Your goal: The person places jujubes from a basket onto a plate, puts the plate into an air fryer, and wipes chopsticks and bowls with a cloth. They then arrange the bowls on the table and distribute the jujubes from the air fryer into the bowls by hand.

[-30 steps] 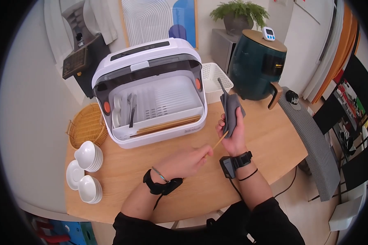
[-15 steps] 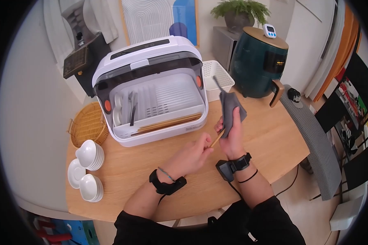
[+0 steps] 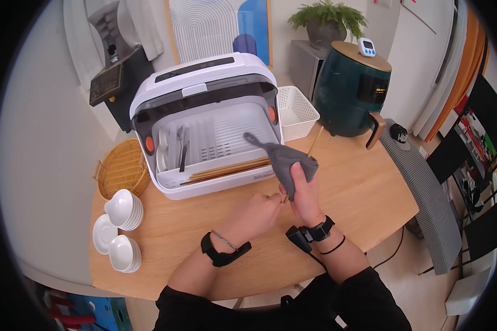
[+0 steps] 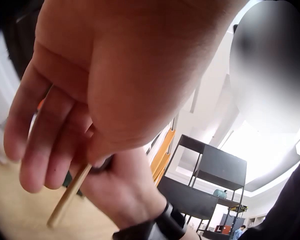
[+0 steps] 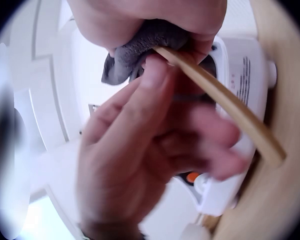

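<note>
A grey cloth (image 3: 289,165) is wrapped about a thin wooden stick (image 3: 315,142), whose far end sticks out past the cloth. The right hand (image 3: 306,197) grips the cloth, thumb on top. Just to its left, the left hand (image 3: 255,216) pinches the stick close to the cloth's lower edge. In the left wrist view the stick (image 4: 68,196) extends beyond the left hand's (image 4: 125,75) thumb and fingers. The right wrist view has the cloth (image 5: 140,49) bunched under the right hand (image 5: 155,12), the stick (image 5: 230,102) slanting down from it.
A white dish dryer (image 3: 221,186) with an open front holds several sticks, cutlery and dishes. Behind and to its right are a white basket (image 3: 298,131) and a green air fryer (image 3: 348,91). White bowls (image 3: 123,208), a saucer (image 3: 104,234) and a wicker basket (image 3: 122,168) stand at left.
The cloth has tipped from upright towards the left, and the stick's far end now shows above it. The left hand is closer to the right hand and pinches the stick.
</note>
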Motion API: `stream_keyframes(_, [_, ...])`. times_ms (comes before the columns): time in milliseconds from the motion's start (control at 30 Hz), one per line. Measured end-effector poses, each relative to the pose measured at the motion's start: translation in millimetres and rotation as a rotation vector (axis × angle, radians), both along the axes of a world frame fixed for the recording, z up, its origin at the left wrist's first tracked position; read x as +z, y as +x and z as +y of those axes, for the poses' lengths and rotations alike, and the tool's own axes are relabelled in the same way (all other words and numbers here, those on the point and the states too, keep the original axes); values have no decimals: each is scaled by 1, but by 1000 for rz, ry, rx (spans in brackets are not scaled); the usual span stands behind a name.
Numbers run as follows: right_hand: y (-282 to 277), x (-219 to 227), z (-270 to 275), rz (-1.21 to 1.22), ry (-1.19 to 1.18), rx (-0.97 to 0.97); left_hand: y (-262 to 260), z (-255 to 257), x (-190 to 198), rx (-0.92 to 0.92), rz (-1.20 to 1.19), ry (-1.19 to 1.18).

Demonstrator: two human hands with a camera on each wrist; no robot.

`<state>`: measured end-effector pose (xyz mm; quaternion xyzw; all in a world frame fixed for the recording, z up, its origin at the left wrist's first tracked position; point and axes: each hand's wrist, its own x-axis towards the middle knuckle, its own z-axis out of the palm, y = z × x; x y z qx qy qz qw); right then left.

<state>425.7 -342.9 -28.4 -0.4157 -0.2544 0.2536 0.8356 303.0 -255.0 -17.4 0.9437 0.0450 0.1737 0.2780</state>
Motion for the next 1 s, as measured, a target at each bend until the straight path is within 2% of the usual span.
stream_keyframes(33, [3, 0, -1, -222, -35, -42, -9, -3, 22, 24, -78, 72])
stream_keyframes(67, [4, 0, -6, -225, -34, -41, -19, -7, 44, 50, -156, 142])
stream_keyframes(100, [2, 0, -13, -394, -97, -30, -29, -12, 63, 51, -158, 143])
stream_keyframes(167, [-8, 13, -23, -687, -195, -9, -47, -17, 95, 204, -254, -224])
stream_keyframes(200, [-10, 15, -23, -689, -191, -6, -51, -15, 99, 208, -256, -222])
stream_keyframes(267, [-14, 17, -24, -1081, -238, 24, -59, -8, 104, 202, -338, -130])
stream_keyframes(300, [-17, 19, -20, -1105, -210, -28, -60, 0, 101, 92, -332, -42])
stream_keyframes(433, [-7, 13, -19, -1236, -282, -32, -64, 9, 94, 48, -351, 9])
stream_keyframes(500, [-3, 11, -17, -1204, -268, -101, -70, 10, 104, 216, -320, -158])
stream_keyframes(533, [-2, 12, -17, -1204, -267, -102, -72, 9, 109, 215, -320, -157])
stream_keyframes(633, [0, 13, -17, -1280, -245, -158, -75, 10, 116, 184, -332, -84])
stream_keyframes(700, [-1, 9, -16, -1358, -239, -156, -70, 12, 106, 6, -265, 80])
stream_keyframes(833, [4, 7, -12, -1368, -165, -254, -62, 13, 96, 13, -291, 144])
stream_keyframes(933, [18, 9, -15, -1349, -182, -274, -64, 5, 102, 19, -316, 259])
stream_keyframes(1000, [28, 12, -21, -1341, -265, -374, -71, 2, 109, 55, -359, 348])
